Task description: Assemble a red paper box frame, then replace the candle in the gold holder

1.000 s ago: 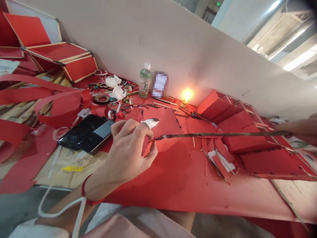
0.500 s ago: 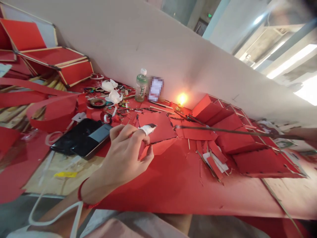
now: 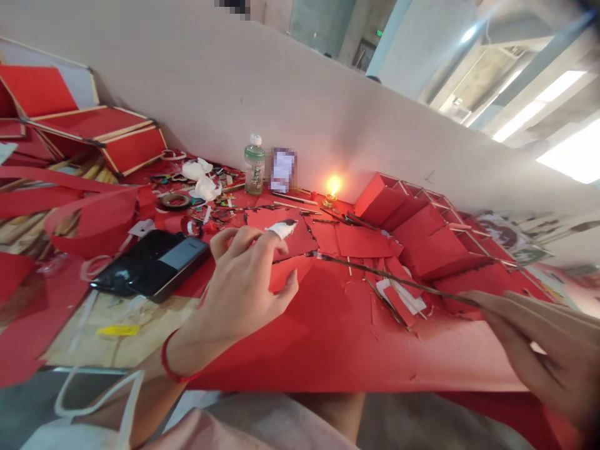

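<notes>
My left hand point(image 3: 246, 275) lies with spread fingers over a square red panel point(image 3: 300, 234) with dark, lumpy edges. White wrapping point(image 3: 281, 229) with a dark tip covers its index finger. At the right, my right hand point(image 3: 539, 337) grips a long thin dark stick point(image 3: 389, 270). The stick slants to the left, its far tip near the panel's front right corner. I cannot tell whether the tip touches the panel. A small burning lamp point(image 3: 330, 199) stands behind the panel.
Red paper boxes with pale stick frames point(image 3: 422, 228) stand at the right. A bottle point(image 3: 254, 165) and a phone point(image 3: 283, 170) are by the wall. A black case point(image 3: 159, 262) lies left of my hand; paper scraps point(image 3: 400, 300) lie at the right.
My right hand has come further into view, and the stick's tip has moved down and left to the panel's near corner. My left thumb has spread slightly. The whole view has shifted a little.
</notes>
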A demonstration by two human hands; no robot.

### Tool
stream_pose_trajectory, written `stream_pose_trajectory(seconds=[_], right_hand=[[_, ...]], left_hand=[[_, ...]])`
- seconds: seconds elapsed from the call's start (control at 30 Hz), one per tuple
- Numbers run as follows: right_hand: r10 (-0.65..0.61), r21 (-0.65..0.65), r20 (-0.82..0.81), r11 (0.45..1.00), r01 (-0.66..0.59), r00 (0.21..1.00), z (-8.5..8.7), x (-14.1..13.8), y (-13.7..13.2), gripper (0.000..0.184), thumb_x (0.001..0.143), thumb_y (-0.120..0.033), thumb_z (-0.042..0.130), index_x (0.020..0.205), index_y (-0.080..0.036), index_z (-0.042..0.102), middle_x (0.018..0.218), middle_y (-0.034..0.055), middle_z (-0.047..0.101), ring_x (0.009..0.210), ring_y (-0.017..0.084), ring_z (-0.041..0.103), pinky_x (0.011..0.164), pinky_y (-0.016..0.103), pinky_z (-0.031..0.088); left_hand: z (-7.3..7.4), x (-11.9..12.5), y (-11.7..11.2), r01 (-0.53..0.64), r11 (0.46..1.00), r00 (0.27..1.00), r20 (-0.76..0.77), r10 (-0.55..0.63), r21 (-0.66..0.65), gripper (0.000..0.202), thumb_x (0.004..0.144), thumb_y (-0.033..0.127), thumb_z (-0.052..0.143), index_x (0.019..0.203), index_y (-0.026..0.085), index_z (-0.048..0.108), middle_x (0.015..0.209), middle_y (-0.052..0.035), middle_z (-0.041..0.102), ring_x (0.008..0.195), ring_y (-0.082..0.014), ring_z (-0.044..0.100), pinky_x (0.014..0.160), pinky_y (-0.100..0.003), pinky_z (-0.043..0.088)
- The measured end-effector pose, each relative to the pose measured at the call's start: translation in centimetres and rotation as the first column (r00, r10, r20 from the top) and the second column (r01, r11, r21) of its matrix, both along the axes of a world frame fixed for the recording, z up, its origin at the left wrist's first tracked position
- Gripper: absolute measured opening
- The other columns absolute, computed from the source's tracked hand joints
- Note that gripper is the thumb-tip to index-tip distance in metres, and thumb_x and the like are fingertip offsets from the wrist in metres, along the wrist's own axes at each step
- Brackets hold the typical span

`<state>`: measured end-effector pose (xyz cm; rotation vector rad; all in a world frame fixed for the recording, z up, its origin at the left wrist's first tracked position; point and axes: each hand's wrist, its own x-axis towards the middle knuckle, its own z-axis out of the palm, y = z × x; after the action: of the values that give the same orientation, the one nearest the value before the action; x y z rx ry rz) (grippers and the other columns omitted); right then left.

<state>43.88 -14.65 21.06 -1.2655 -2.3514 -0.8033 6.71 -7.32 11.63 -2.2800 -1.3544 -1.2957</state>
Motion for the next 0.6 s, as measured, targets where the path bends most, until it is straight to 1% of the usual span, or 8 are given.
stream_pose_trajectory(seconds=[0.07,0.13,0.2,0.3,0.37,0.47,0.6], right_hand=[[0.076,0.024,0.118,0.997,-0.079,0.99,0.1,-0.3,0.5,0.016,0.098,-0.021,0.059,0.105,-0.024,0.074,0.083,-0.0002,0.079,0.068,0.011,0.073,0.064,0.022,0.048],[0.068,0.081,0.173,0.993,-0.083,0.983,0.5,-0.8,1.0,0.014,0.098,-0.019,0.06,0.104,-0.022,0.072,0.081,0.0004,0.079,0.067,0.011,0.072,0.063,0.021,0.046],[0.068,0.099,0.206,0.991,-0.09,0.976,0.8,-1.2,1.5,0.013,0.099,-0.021,0.06,0.103,-0.022,0.072,0.08,-0.0005,0.079,0.065,0.009,0.07,0.06,0.021,0.044],[0.073,0.101,0.231,0.99,-0.098,0.97,1.1,-1.7,2.0,0.018,0.1,-0.022,0.055,0.099,-0.022,0.073,0.078,-0.002,0.078,0.059,0.008,0.067,0.055,0.022,0.04],[0.05,0.119,0.233,0.99,-0.08,0.971,1.2,-1.9,2.2,0.023,0.101,-0.022,0.052,0.096,-0.023,0.074,0.076,-0.0022,0.078,0.056,0.008,0.065,0.053,0.023,0.039],[0.038,0.117,0.246,0.991,-0.068,0.968,1.3,-1.9,2.4,0.027,0.102,-0.024,0.05,0.094,-0.024,0.076,0.077,-0.0016,0.079,0.058,0.008,0.066,0.055,0.023,0.04],[0.051,0.073,0.272,0.995,-0.073,0.961,1.7,-1.8,2.4,0.027,0.103,-0.028,0.05,0.098,-0.025,0.076,0.082,-0.0018,0.08,0.061,0.009,0.067,0.057,0.024,0.041]], left_hand=[[0.5,0.6,0.3,-0.012,0.999,0.999,-0.041,0.01,-0.039,0.038,0.082,0.018,0.067,0.114,0.023,0.047,0.093,-0.0025,0.073,0.093,-0.0275,0.064,0.098,-0.05,0.038],[1.0,1.1,0.6,-0.013,0.998,0.997,-0.078,0.009,-0.058,0.038,0.083,0.016,0.065,0.116,0.022,0.046,0.089,-0.002,0.073,0.093,-0.0282,0.064,0.098,-0.05,0.038],[1.3,1.4,0.8,-0.012,0.998,0.994,-0.105,0.006,-0.059,0.041,0.083,0.014,0.064,0.119,0.021,0.045,0.084,-0.001,0.072,0.093,-0.029,0.065,0.097,-0.05,0.038],[1.6,1.6,1.1,-0.015,0.998,0.991,-0.132,0.007,-0.064,0.044,0.081,0.01,0.063,0.121,0.021,0.046,0.078,-0.0001,0.071,0.092,-0.0295,0.066,0.095,-0.048,0.039],[1.7,1.6,1.2,-0.013,0.996,0.991,-0.135,0.002,-0.084,0.047,0.079,0.008,0.063,0.122,0.02,0.046,0.076,0.0002,0.07,0.092,-0.0297,0.067,0.095,-0.048,0.039],[1.7,1.5,1.4,0.001,0.994,0.991,-0.136,-0.016,-0.109,0.048,0.078,0.007,0.061,0.122,0.02,0.046,0.075,0.0005,0.07,0.091,-0.0294,0.067,0.094,-0.046,0.04],[1.6,1.3,1.6,0.014,0.995,0.986,-0.161,-0.029,-0.096,0.047,0.077,0.005,0.059,0.12,0.02,0.045,0.072,0.0009,0.068,0.086,-0.0281,0.066,0.091,-0.045,0.042]])
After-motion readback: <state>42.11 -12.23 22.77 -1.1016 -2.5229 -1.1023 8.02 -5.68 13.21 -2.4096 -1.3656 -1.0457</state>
